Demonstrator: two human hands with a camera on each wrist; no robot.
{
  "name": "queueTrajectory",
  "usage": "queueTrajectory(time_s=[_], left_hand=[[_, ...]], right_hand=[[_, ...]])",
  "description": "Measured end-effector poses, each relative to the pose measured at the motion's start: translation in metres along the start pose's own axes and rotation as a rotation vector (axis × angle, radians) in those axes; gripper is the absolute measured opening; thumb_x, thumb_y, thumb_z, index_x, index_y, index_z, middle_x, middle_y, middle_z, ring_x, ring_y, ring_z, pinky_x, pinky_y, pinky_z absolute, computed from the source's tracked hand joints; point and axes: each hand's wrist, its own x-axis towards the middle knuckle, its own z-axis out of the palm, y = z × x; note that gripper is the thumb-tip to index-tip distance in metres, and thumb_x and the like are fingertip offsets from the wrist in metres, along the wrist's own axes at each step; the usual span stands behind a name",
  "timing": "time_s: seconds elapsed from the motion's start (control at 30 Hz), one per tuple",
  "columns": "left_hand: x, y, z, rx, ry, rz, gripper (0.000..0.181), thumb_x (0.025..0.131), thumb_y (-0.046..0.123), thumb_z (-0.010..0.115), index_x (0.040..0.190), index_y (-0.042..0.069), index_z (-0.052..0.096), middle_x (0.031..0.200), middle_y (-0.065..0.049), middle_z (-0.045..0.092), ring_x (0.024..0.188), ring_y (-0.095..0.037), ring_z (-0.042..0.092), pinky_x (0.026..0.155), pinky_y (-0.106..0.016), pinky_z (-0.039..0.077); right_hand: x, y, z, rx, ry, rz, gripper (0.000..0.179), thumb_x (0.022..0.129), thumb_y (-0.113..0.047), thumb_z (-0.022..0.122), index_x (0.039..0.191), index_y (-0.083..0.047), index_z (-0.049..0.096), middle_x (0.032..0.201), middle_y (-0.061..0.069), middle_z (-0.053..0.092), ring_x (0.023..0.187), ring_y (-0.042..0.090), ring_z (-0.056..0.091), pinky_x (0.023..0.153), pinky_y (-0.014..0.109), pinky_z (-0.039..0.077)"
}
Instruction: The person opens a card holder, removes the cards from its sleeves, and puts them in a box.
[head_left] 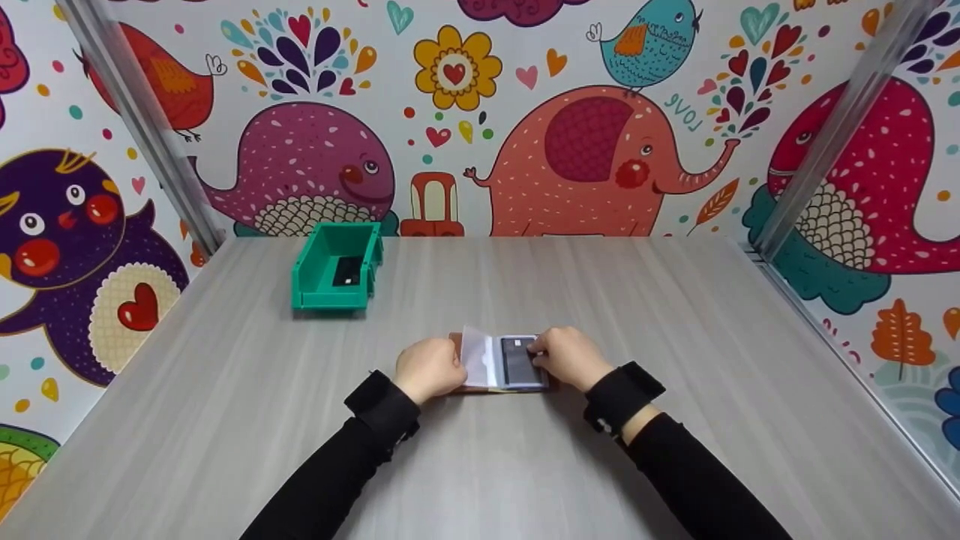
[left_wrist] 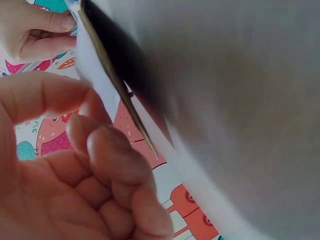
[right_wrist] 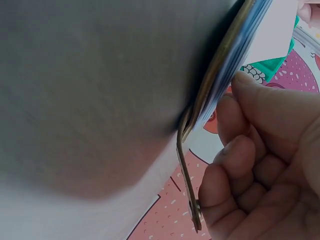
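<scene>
A brown card holder [head_left: 553, 384] lies spread on the table with its clear sleeves showing. My left hand [head_left: 430, 369] grips its left side, fingers curled at the raised clear sleeve [head_left: 477, 360]. On the right page is a black card [head_left: 516, 364] with a small chip near its top. My right hand [head_left: 571, 358] has its thumb and index fingertip on this card's right part. In the right wrist view, the stacked sleeves [right_wrist: 234, 60] stand beside the right thumb, and the other fingers curl under. How far the card sits inside its sleeve is hard to tell.
Toward the back left stands a green bin [head_left: 330, 300] with another black card [head_left: 347, 271] inside. The grey wood-grain table [head_left: 225, 420] meets printed walls at the back and sides. Metal posts [head_left: 840, 135] rise at the corners.
</scene>
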Motion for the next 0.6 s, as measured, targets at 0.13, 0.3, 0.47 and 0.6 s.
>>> queueTrajectory(time_s=[0.13,0.3,0.47,0.6], left_hand=[[0.0009,-0.0008,0.0010,0.016,-0.024,-0.014,0.036,0.072,0.007,0.060,0.053,0.018,0.031,0.054,0.007,0.029,0.051,-0.015,0.033,0.047,-0.032,0.027],[0.0010,-0.0005,0.0006,0.027,-0.048,-0.020,0.036,0.073,0.008,0.062,0.053,0.017,0.033,0.055,0.006,0.031,0.052,-0.016,0.035,0.047,-0.033,0.029],[0.0013,0.0007,-0.0004,0.042,-0.075,-0.039,0.033,0.073,0.009,0.063,0.054,0.017,0.037,0.057,0.004,0.040,0.054,-0.017,0.040,0.048,-0.036,0.035],[0.0019,0.0015,0.0001,0.059,-0.087,-0.052,0.025,0.073,0.010,0.064,0.057,0.015,0.046,0.062,0.001,0.050,0.057,-0.019,0.046,0.051,-0.041,0.042]], right_hand=[[0.0000,0.0001,0.0002,0.001,-0.002,-0.002,0.019,0.081,0.001,0.077,0.100,0.000,0.077,0.096,0.015,0.073,0.091,0.030,0.069,0.082,0.043,0.053],[-0.0002,0.0004,-0.0004,0.001,-0.005,-0.006,0.020,0.081,0.001,0.077,0.101,-0.001,0.077,0.097,0.015,0.073,0.091,0.031,0.069,0.082,0.044,0.053],[-0.0006,0.0009,-0.0011,0.003,0.000,-0.011,0.020,0.081,0.000,0.077,0.100,-0.002,0.078,0.096,0.013,0.074,0.090,0.030,0.069,0.081,0.043,0.053],[-0.0006,0.0013,-0.0011,-0.001,0.005,-0.018,0.019,0.081,0.000,0.078,0.100,-0.002,0.078,0.095,0.013,0.074,0.089,0.029,0.069,0.081,0.043,0.053]])
